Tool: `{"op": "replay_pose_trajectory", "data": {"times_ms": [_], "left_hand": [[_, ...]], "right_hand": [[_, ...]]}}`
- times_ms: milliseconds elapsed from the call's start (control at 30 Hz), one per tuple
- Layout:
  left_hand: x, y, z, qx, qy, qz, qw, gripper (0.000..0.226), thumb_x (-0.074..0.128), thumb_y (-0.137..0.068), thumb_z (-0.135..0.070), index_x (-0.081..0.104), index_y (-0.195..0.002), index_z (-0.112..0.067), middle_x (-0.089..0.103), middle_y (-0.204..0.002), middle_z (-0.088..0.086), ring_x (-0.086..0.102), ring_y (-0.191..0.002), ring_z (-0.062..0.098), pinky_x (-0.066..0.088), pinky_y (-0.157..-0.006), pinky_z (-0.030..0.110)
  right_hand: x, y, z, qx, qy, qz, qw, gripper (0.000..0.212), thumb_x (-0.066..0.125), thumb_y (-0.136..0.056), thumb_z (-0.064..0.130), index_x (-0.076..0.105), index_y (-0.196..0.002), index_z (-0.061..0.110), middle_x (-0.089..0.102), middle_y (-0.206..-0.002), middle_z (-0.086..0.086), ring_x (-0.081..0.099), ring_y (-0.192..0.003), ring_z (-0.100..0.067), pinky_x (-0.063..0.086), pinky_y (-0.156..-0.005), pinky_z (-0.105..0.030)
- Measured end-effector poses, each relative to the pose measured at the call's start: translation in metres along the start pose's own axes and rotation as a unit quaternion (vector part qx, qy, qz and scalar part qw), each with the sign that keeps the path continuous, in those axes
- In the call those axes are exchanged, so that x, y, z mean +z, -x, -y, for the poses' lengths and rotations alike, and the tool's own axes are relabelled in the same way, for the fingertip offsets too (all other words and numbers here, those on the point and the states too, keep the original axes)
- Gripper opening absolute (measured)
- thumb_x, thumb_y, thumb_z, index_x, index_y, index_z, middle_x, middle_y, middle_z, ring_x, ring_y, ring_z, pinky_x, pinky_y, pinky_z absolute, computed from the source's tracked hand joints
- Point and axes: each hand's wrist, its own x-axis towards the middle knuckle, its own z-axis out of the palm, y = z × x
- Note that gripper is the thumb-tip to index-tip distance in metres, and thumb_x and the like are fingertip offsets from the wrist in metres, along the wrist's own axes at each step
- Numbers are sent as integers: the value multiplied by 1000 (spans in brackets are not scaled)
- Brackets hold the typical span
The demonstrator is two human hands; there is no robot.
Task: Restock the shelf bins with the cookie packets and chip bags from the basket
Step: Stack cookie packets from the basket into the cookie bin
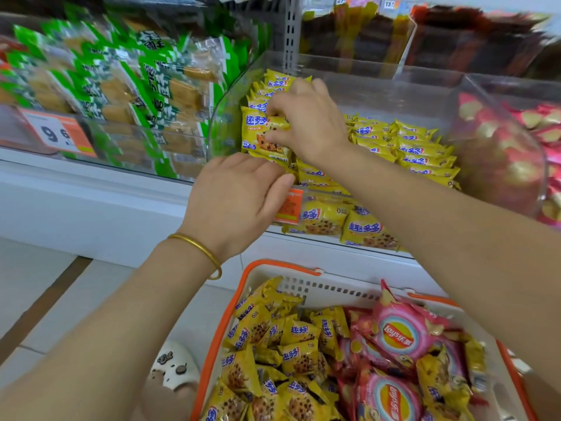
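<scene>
— Hands first?
— Two. The right hand is clamped on a cookie packet: thumb below, curled fingers on top, holding it upright at the left end of the clear bin. The left hand is at the bin's front edge with its fingertips tucked under the lowest packets. I cannot tell whether it grips them. One plain gold bangle on that wrist.

— The packet?
— Glossy yellow film, pillow-shaped with crimped ends, blue lettering, chocolate-chip cookies printed on it. More of the same stand in a file behind it, and others lie in a loose row along the bin to the right. Too many and too blurred to count.

— The bin?
— Transparent rigid plastic with rounded corners, on a white shelf.

— Neighbours?
— One clear bin of green packets to the left with an orange price label. One neighbouring bin of pink bags to the right.

— Stock below?
— One basket, white perforated plastic with orange rim and handles, on the floor. A heap of yellow cookie packets fills its left half, well over a dozen. The pink chip bags on the right are puffed foil. Two show round logos, and the others are half buried.

— Else?
— One cream shoe beside the basket.
</scene>
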Motion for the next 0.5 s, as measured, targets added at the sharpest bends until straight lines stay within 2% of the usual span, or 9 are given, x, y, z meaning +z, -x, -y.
{"op": "replay_pose_trajectory", "data": {"times_ms": [167,233,300,367,400,467,500], "left_hand": [[0,3,2,10,15,-6,1000,50,27,-96,-42,67,-104,-14,68,-99,5,59,-97,31,38,-78,38],[-4,4,1,22,22,-34,999,45,32,-95,-39,66,-109,-14,66,-110,4,57,-105,30,33,-85,37],[-14,8,-4,52,7,-74,996,38,39,-95,-34,67,-107,-12,65,-111,5,56,-102,31,33,-83,38],[-26,14,-15,110,22,-101,989,32,44,-95,-27,68,-100,-7,65,-102,9,57,-90,33,38,-74,42],[-30,18,-21,139,47,-94,985,30,46,-94,-24,68,-97,-4,65,-97,11,57,-86,33,41,-71,43],[-30,29,-31,172,92,-27,980,28,47,-93,-25,68,-95,-6,65,-91,9,58,-84,31,45,-69,39],[-25,35,-34,180,95,26,979,29,46,-92,-28,68,-95,-9,65,-88,6,59,-83,29,46,-67,35]], "right_hand": [[-10,9,-4,9,-20,10,1000,47,71,-78,44,56,-122,31,48,-122,-1,36,-119,-24,37,-81,-31],[-20,17,-4,18,-46,-8,999,45,71,-80,39,56,-122,32,49,-120,0,39,-117,-23,41,-90,-34],[-36,31,-3,20,-85,-32,996,37,70,-81,32,60,-117,28,51,-112,1,47,-108,-20,42,-91,-35],[-58,59,0,23,-144,-62,987,26,68,-80,24,63,-106,25,53,-97,3,53,-84,-10,45,-83,-28],[-67,79,2,20,-174,-72,982,21,67,-79,21,65,-100,24,54,-90,4,51,-73,-1,45,-76,-22],[-72,126,3,8,-222,-70,972,15,65,-77,15,66,-92,20,55,-77,7,50,-62,5,40,-65,-11],[-67,151,3,19,-252,-43,967,14,63,-78,13,66,-90,18,56,-73,8,53,-60,4,40,-62,-11]]}}
